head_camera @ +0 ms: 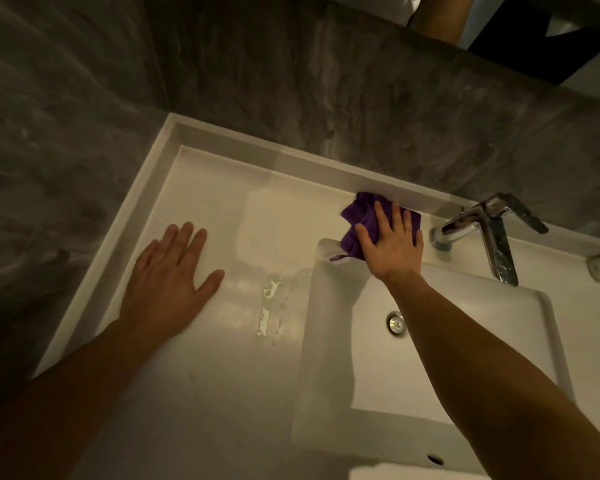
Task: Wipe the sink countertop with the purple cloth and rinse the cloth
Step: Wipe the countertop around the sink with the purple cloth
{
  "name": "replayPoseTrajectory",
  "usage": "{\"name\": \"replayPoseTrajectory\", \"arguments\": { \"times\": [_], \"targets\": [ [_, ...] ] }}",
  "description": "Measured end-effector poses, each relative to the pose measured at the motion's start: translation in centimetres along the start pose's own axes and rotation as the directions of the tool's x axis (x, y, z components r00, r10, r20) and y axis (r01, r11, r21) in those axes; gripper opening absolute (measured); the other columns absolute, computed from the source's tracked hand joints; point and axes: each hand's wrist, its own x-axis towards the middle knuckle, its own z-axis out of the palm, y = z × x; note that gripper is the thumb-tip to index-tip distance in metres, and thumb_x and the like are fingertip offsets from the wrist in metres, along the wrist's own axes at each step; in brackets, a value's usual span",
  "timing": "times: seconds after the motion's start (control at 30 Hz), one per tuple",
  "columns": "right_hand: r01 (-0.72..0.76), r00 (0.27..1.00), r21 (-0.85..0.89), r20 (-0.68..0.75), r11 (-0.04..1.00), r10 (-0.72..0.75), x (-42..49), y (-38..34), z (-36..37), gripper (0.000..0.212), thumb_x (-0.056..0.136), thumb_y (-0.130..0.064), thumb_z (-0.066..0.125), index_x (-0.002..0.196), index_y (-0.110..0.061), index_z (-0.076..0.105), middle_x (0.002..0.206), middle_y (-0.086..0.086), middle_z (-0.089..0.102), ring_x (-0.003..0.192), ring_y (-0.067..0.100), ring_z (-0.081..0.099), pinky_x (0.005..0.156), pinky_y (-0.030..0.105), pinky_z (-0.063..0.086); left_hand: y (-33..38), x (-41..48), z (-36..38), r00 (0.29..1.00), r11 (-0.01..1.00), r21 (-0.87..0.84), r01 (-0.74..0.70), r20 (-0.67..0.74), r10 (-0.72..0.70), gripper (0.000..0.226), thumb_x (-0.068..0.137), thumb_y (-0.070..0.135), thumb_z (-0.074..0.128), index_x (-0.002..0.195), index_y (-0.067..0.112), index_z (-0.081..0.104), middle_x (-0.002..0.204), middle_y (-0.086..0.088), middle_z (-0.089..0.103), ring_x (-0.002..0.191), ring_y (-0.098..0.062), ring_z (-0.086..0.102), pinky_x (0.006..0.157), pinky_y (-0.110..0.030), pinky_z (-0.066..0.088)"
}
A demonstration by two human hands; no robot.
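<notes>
Purple crumpled cloth is lying left of the chrome lever faucet, pressed under the flat, spread right hand. Left hand, open and empty, is bracing farther left. Water puddles risk being missed.

Glossy white countertop, chrome faucet, seemingly microfibre purple cloth.

- dim, warm light over a bathroom corner
- grey marbled stone walls meet behind a white vanity
- a mirror edge shows at upper right
- a chrome faucet gleams
</notes>
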Motion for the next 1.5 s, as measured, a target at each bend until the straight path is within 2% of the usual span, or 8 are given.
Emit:
{"name": "replayPoseTrajectory", "arguments": {
  "times": [0.2,0.4,0.53,0.63,0.87,1.13,1.3,1.5],
  "targets": [
    [-0.134,0.987,0.032,-0.079,0.99,0.137,0.1,1.8,0.4,0.073,0.099,-0.071,0.018,0.164,-0.038,0.011,0.175,0.006,0.009,0.161,0.03,0.003,0.128,0.052,0.006,-0.3,0.0,0.0,1.0,0.999,0.034,-0.011,0.001,0.011,0.081,0.095,0.068,0.024,0.164,0.025,0.019,0.174,-0.004,0.017,0.161,-0.024,0.013,0.129,-0.047,0.013],
    [-0.19,0.965,0.177,-0.149,0.966,0.217,0.2,-2.1,0.9,0.057,0.107,-0.041,0.028,0.162,-0.027,0.026,0.172,0.006,0.023,0.159,0.029,0.013,0.126,0.054,0.017,-0.4,0.3,0.3,1.0,0.997,0.075,-0.03,0.007,0.029,0.08,0.097,0.067,0.023,0.165,0.024,0.017,0.174,-0.004,0.014,0.161,-0.026,0.011,0.129,-0.051,0.012],
    [0.037,0.989,0.184,-0.149,0.982,-0.009,-1.3,-7.3,1.5,0.059,0.104,-0.042,0.025,0.161,-0.029,0.031,0.171,0.004,0.026,0.159,0.025,0.016,0.124,0.049,0.019,-0.4,0.4,0.4,1.0,0.995,0.098,-0.028,0.015,0.027,0.08,0.097,0.067,0.019,0.165,0.025,0.013,0.175,-0.004,0.011,0.162,-0.025,0.008,0.129,-0.051,0.01],
    [0.212,0.977,0.208,-0.061,0.955,-0.203,-2.8,-11.5,1.9,0.056,0.107,-0.043,0.025,0.162,-0.032,0.027,0.173,-0.001,0.018,0.161,0.02,0.009,0.125,0.044,0.012,-0.5,0.3,0.4,1.0,0.994,0.107,-0.025,0.017,0.023,0.079,0.098,0.067,0.016,0.165,0.025,0.009,0.175,-0.003,0.008,0.162,-0.024,0.005,0.13,-0.05,0.008],
    [0.566,0.779,0.25,0.149,0.785,-0.609,-7.9,-11.4,1.2,0.061,0.103,-0.052,0.017,0.161,-0.037,0.025,0.173,-0.009,0.011,0.16,0.012,0.0,0.123,0.039,0.004,-0.2,0.3,0.1,0.999,0.995,0.099,-0.023,0.026,0.021,0.072,0.101,0.056,0.014,0.165,0.025,0.008,0.176,-0.002,0.006,0.162,-0.023,0.004,0.13,-0.048,0.007],
    [0.705,0.65,0.206,0.196,0.679,-0.734,-20.4,-8.9,3.3,0.058,0.106,-0.052,0.017,0.162,-0.038,0.025,0.173,-0.009,0.012,0.161,0.017,0.0,0.119,0.037,0.006,-0.2,0.0,-0.1,0.998,0.997,0.071,-0.034,0.052,0.03,0.07,0.101,0.051,0.018,0.165,0.023,0.012,0.175,-0.003,0.01,0.162,-0.024,0.006,0.129,-0.048,0.006],
    [0.702,0.617,0.279,0.223,0.656,-0.755,-26.4,-7.7,3.6,0.063,0.104,-0.057,0.009,0.16,-0.038,0.032,0.172,-0.015,0.013,0.159,0.006,-0.001,0.118,0.033,0.006,0.3,-1.5,-0.8,0.993,0.999,0.018,-0.034,0.117,0.031,0.069,0.104,0.052,0.019,0.165,0.021,0.009,0.176,-0.004,0.003,0.162,-0.024,-0.002,0.13,-0.048,0.0],
    [0.609,0.634,0.467,0.199,0.642,-0.747,-29.5,-5.9,3.2,0.052,0.106,-0.05,0.032,0.146,-0.029,0.058,0.162,-0.008,0.044,0.154,0.007,0.03,0.113,0.042,0.031,3.2,-9.1,-0.3,0.996,0.997,-0.053,-0.056,0.068,0.06,0.066,0.104,0.047,0.025,0.162,0.017,0.023,0.173,-0.009,0.018,0.161,-0.028,0.011,0.128,-0.05,0.012]
  ]
}}
